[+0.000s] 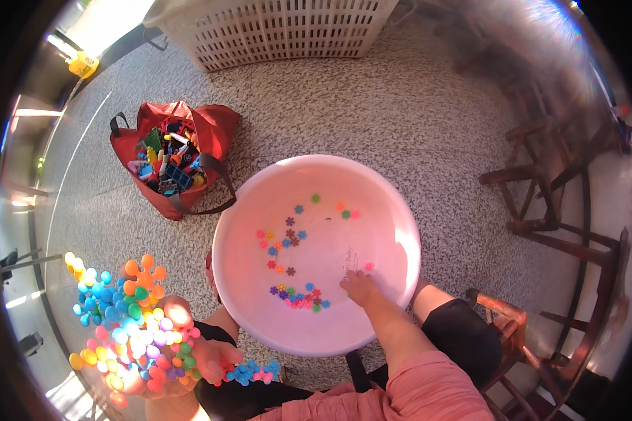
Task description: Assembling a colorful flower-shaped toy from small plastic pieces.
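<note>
**Gathering Snowflake Pieces From The Pink Basin**

Reaching into the pink basin point(400, 210), the right hand point(361, 286) has its fingers pressed down onto the bottom near the front rim, closed loosely around nothing that shows; 1 pink piece lies just beside the fingertips. The left hand point(189, 351) is cupped and clamped under a big joined cluster of snowflake pieces point(123, 316) in orange, blue, yellow and pink, held outside the basin's left rim, with a small blue and pink clump point(251, 372) by the wrist. Judging by this, a good share is already joined; roughly 30 loose pieces point(295, 281) remain scattered across the basin's left half, thickest toward the front rim. These pieces look small, flat, flower-shaped and bright. Beyond the basin's far left rim sits a red bag point(211, 130) full of mixed toys; a white slatted basket point(274, 28) stands farther off on the speckled floor point(400, 105).
</note>
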The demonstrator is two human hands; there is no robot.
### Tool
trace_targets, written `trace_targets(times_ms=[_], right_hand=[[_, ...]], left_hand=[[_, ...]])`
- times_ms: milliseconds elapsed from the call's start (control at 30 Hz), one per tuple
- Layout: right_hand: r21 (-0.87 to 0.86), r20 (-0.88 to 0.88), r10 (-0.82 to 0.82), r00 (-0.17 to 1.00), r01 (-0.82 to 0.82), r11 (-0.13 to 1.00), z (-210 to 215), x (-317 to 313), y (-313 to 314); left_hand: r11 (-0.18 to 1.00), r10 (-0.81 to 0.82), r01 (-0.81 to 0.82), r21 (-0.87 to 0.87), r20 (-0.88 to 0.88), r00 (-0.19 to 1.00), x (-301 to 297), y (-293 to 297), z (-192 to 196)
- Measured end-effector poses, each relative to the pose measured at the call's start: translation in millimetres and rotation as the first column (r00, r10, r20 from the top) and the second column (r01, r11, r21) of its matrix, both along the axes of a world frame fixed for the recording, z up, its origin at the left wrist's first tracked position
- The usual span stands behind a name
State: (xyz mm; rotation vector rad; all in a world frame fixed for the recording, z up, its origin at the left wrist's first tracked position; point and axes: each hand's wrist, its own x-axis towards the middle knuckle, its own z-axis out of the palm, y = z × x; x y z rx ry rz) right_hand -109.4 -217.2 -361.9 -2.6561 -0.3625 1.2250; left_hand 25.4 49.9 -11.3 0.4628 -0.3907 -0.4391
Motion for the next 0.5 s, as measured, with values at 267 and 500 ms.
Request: trace_targets(times_ms=[267,500], right_hand=[[0.008,-0.238,0.056,0.970,-0.056,0.998,-1.6,-31.9,-8.6],[0.026,-0.266,0.228,0.937,-0.229,0.973,1.8,-36.4,-0.3]], left_hand=[[0.981,-0.163,0.168,0.098,-0.048,0.985,4.1,-11.9,-24.9],[0.937,-0.219,0.224,0.267,-0.050,0.974,8.4,-12.0,-10.6]])
